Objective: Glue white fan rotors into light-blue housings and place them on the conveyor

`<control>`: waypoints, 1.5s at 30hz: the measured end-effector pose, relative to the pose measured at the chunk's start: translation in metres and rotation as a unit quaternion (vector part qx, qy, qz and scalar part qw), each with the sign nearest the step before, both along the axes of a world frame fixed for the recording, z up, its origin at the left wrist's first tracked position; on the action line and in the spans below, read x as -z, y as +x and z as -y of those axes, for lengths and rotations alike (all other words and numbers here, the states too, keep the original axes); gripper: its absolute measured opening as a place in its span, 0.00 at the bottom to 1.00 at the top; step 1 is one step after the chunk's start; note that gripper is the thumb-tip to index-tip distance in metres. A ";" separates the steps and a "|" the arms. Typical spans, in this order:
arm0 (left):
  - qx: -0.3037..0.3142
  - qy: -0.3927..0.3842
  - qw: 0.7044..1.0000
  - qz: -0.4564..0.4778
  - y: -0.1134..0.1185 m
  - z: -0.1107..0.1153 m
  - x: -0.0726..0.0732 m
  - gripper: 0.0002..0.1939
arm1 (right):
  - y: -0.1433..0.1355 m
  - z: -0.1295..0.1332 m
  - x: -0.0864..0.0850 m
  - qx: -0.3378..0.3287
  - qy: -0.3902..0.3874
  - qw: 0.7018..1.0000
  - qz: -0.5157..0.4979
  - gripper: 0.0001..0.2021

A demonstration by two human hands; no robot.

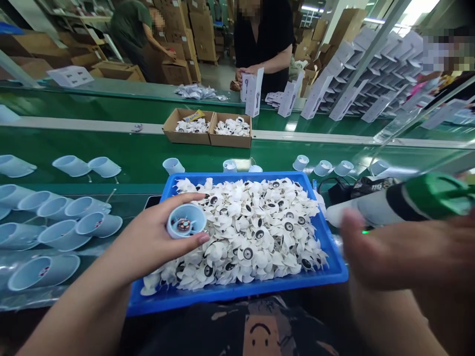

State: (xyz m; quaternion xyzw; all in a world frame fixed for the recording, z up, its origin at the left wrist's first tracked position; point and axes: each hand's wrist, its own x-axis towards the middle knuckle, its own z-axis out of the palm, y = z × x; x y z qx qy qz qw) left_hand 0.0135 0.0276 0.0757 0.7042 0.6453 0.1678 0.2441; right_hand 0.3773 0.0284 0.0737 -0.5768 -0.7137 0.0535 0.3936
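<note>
My left hand (pixel 163 230) grips a light-blue cylindrical fan housing (pixel 186 221) between thumb and fingers, its open end facing me. Inside sits a small motor with copper-coloured coils and thin spokes. Below and to the right of it is a blue tray (pixel 237 292) heaped with white fan blades (pixel 248 232), many with a dark round hub. Off the tray's right side, my right hand (pixel 393 252) is smeared by motion. Behind that hand shows a white bottle-like object (pixel 374 205) with a black band and green end; whether the hand touches it, I cannot tell.
More light-blue housings (pixel 61 235) lie at the left, with others (pixel 322 168) beyond the tray. Two cardboard boxes (pixel 230 141) of white blades stand farther back. White product boxes (pixel 254 96) line the far ledge. Two people (pixel 263 44) are across the bench. Dark cables (pixel 337 188) lie right.
</note>
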 end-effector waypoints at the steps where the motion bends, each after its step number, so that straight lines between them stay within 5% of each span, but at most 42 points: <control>1: 0.018 0.012 1.000 0.004 0.006 0.000 0.000 0.41 | -0.019 -0.010 0.004 -0.041 -0.002 0.999 0.033 0.14; 2: 0.034 0.025 0.999 0.009 0.012 -0.001 -0.001 0.41 | -0.038 -0.025 0.009 -0.085 0.007 0.994 0.072 0.13; 4: 0.056 0.039 0.997 0.020 0.020 0.000 -0.003 0.38 | -0.069 -0.060 0.020 -0.191 -0.032 0.921 0.339 0.19; 7: 0.053 0.040 0.997 0.038 0.018 0.006 -0.004 0.33 | -0.092 -0.105 0.037 -0.219 -0.093 0.874 0.424 0.16; 10: 0.035 0.041 0.997 0.046 0.005 0.013 -0.004 0.29 | -0.095 -0.124 0.049 -0.223 -0.124 0.862 0.439 0.15; 17: 0.042 0.036 0.997 0.057 0.001 0.012 -0.002 0.28 | -0.082 -0.129 0.046 -0.228 -0.157 0.903 0.327 0.10; 20: 0.039 0.067 0.995 0.063 0.010 0.014 -0.002 0.28 | -0.072 -0.109 0.033 -0.214 -0.172 0.941 0.199 0.10; 23: 0.061 0.050 0.993 0.086 0.022 0.015 -0.004 0.27 | -0.067 -0.072 0.027 -0.270 -0.220 0.937 0.032 0.14; 25: 0.094 0.033 0.991 0.084 0.031 0.013 -0.005 0.28 | -0.066 -0.048 0.030 -0.331 -0.308 0.868 -0.206 0.14; 27: 0.127 0.038 0.989 0.072 0.041 0.007 -0.006 0.28 | -0.067 -0.032 0.033 -0.346 -0.392 0.730 -0.440 0.20; 28: 0.141 0.051 0.987 0.066 0.046 0.005 -0.006 0.29 | -0.067 -0.026 0.033 -0.339 -0.417 0.676 -0.505 0.23; 29: 0.152 0.069 0.984 0.060 0.051 0.002 -0.006 0.30 | -0.067 -0.023 0.033 -0.330 -0.425 0.658 -0.526 0.23; 31: 0.169 0.107 0.979 0.044 0.059 0.000 -0.003 0.31 | -0.068 -0.018 0.028 -0.320 -0.394 0.707 -0.493 0.19; 34: 0.193 0.158 0.968 0.013 0.071 0.005 0.003 0.30 | -0.074 -0.011 0.014 -0.296 -0.265 0.876 -0.275 0.11; 36: 0.207 0.182 0.961 -0.002 0.078 0.012 0.007 0.26 | -0.078 -0.006 0.008 -0.278 -0.190 0.934 -0.120 0.07; 41: 0.239 0.204 0.949 -0.032 0.078 -0.002 0.000 0.28 | -0.068 0.006 0.005 -0.272 -0.104 0.955 -0.063 0.06; 45: 0.123 0.195 0.965 -0.126 0.067 -0.081 -0.010 0.33 | -0.055 0.017 0.002 -0.226 0.001 0.961 -0.160 0.11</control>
